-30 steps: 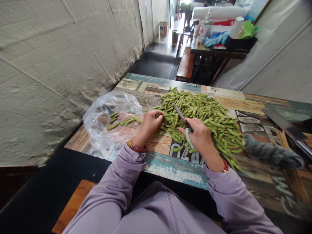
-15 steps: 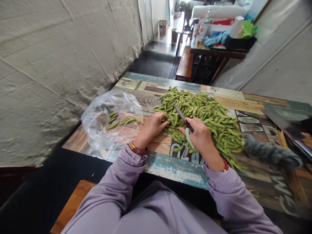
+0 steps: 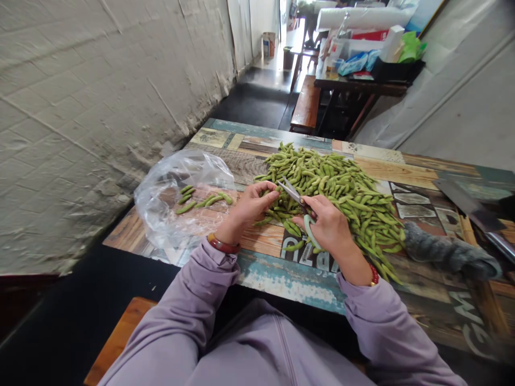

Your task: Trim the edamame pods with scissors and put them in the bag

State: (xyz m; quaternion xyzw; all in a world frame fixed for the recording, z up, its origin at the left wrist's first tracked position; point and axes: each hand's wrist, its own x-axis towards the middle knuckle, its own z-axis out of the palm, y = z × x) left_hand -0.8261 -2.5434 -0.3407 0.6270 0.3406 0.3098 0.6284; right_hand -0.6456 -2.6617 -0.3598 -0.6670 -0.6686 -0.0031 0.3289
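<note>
A large heap of green edamame pods [image 3: 341, 182] is spread over the table in front of me. My right hand [image 3: 328, 222] is closed round scissors [image 3: 309, 228] with pale green handles; their blades are parted and point up and left. Close to the blade tips, my left hand [image 3: 254, 203] pinches an edamame pod, mostly hidden by the fingers. To the left lies a clear plastic bag [image 3: 155, 214], its mouth spread wide, with several pods [image 3: 217, 199] in it.
The patterned wood-look table [image 3: 257, 268] carries a grey fuzzy roll [image 3: 450, 249] and a cleaver [image 3: 462, 206] at right. A rough white wall [image 3: 100, 107] runs along the left. Behind stand a bench [image 3: 304, 104] and another table [image 3: 354, 83] loaded with packages.
My left hand has come up slightly from the heap, now pinching a pod. The scissors have opened wider, and their tips have shifted left toward that hand.
</note>
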